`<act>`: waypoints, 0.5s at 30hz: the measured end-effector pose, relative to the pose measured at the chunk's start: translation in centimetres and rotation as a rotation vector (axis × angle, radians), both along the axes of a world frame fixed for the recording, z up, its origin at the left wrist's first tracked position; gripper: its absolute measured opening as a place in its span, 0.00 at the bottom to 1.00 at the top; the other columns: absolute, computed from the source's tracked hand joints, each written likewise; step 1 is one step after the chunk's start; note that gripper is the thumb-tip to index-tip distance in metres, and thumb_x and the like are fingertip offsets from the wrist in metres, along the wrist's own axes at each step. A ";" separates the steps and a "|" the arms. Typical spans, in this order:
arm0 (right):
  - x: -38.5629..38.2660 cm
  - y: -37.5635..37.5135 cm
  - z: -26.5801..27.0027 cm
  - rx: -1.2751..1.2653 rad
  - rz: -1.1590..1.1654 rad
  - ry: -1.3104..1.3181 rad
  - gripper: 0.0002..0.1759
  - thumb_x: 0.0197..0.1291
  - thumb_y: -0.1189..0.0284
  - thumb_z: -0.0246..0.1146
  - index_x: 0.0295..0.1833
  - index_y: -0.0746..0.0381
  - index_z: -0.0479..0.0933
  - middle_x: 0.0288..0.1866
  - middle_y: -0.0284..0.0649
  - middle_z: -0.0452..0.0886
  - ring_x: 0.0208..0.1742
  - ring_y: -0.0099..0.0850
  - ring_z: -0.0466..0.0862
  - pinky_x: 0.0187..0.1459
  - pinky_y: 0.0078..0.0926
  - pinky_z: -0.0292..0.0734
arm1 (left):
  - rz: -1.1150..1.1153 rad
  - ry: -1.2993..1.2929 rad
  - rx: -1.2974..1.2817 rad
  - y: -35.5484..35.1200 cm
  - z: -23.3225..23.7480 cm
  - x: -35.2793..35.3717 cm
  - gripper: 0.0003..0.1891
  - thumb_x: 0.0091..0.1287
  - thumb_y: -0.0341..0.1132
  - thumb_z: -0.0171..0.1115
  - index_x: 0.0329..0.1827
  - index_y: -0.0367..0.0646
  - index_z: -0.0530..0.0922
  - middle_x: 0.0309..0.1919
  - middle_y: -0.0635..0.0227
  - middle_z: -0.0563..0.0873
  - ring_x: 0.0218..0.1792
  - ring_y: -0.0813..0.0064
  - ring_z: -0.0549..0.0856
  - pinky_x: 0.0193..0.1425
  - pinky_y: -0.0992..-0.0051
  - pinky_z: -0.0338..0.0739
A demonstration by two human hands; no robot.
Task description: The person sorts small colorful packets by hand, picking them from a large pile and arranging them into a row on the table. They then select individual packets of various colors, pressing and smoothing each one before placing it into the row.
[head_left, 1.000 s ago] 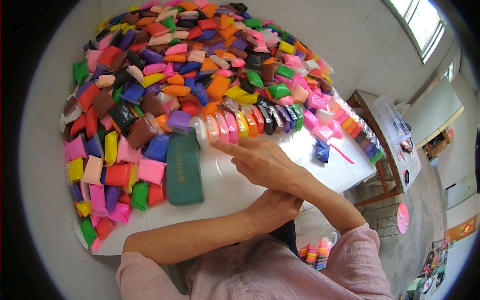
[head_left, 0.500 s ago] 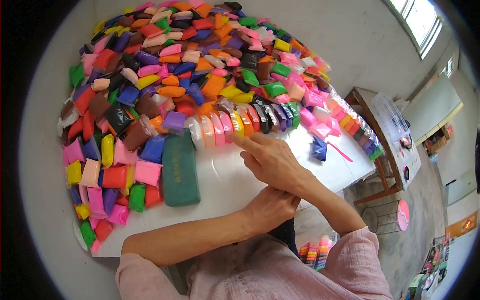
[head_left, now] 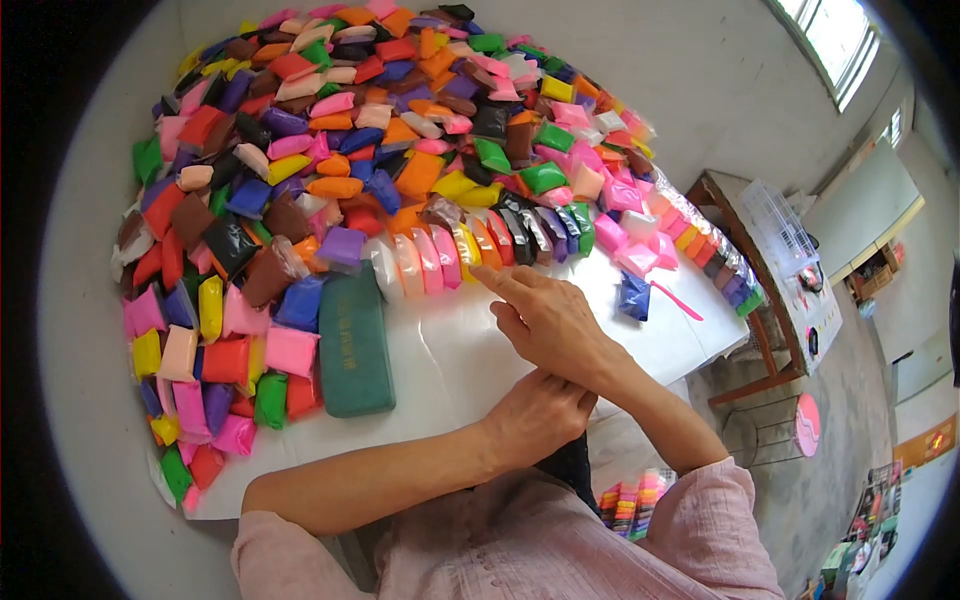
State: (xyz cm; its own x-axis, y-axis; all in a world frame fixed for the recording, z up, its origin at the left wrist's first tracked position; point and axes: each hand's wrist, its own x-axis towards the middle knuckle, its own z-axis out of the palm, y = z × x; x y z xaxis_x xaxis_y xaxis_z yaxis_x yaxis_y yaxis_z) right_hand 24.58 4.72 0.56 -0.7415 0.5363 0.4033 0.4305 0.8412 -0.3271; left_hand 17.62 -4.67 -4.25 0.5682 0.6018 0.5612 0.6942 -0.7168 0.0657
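Note:
My right hand (head_left: pixel 553 322) lies over the white table (head_left: pixel 440 360) with its index finger stretched out. The fingertip touches the near edge of a row of upright clay packets (head_left: pixel 480 240), by the orange and yellow ones. It holds nothing. My left hand (head_left: pixel 540 415) rests at the table's near edge, fingers curled, tucked under my right forearm. A dark green oblong case (head_left: pixel 352 345) lies to the left of both hands. A large heap of coloured clay packets (head_left: pixel 330 150) covers the far and left parts of the table.
A lone blue packet (head_left: pixel 633 297) and a pink stick (head_left: pixel 682 301) lie right of my right hand. A line of packets (head_left: pixel 700 245) runs along the table's right edge. Beyond it stands a small wooden table with a clear crate (head_left: pixel 780 235). More packets (head_left: pixel 630 505) sit below near my lap.
My right index finger has slid to the right along the row, from the pale pink packets to the orange and yellow ones. My left hand has stayed in place.

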 end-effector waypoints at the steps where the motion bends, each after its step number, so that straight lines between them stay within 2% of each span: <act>1: 0.0 0.0 0.0 0.006 -0.005 0.002 0.27 0.59 0.75 0.61 0.67 0.55 0.72 0.39 0.45 0.80 0.37 0.44 0.82 0.39 0.41 0.77 | 0.001 0.000 -0.005 0.0 0.0 0.0 0.17 0.56 0.29 0.59 0.49 0.31 0.80 0.45 0.54 0.82 0.52 0.61 0.81 0.63 0.63 0.73; 6: 0.4 -0.7 1.3 -0.035 -0.114 0.003 0.27 0.59 0.74 0.61 0.66 0.54 0.72 0.35 0.45 0.78 0.34 0.44 0.80 0.37 0.42 0.76 | -0.003 -0.005 0.039 0.1 0.3 -0.1 0.17 0.56 0.29 0.59 0.48 0.31 0.80 0.44 0.54 0.83 0.50 0.61 0.82 0.63 0.63 0.73; 9: 0.5 -0.2 0.4 -0.001 -0.118 0.046 0.27 0.59 0.75 0.61 0.66 0.54 0.72 0.34 0.45 0.77 0.32 0.45 0.80 0.36 0.43 0.76 | 0.008 0.013 0.039 0.0 0.3 -0.1 0.17 0.55 0.29 0.59 0.47 0.31 0.80 0.43 0.54 0.83 0.50 0.61 0.82 0.63 0.63 0.73; 15: 0.7 -0.5 0.9 -0.013 -0.163 0.016 0.27 0.59 0.74 0.61 0.66 0.55 0.71 0.34 0.46 0.77 0.33 0.46 0.80 0.37 0.43 0.76 | -0.002 0.003 0.048 0.1 0.2 0.0 0.16 0.56 0.29 0.59 0.46 0.31 0.80 0.42 0.54 0.83 0.50 0.61 0.82 0.64 0.63 0.72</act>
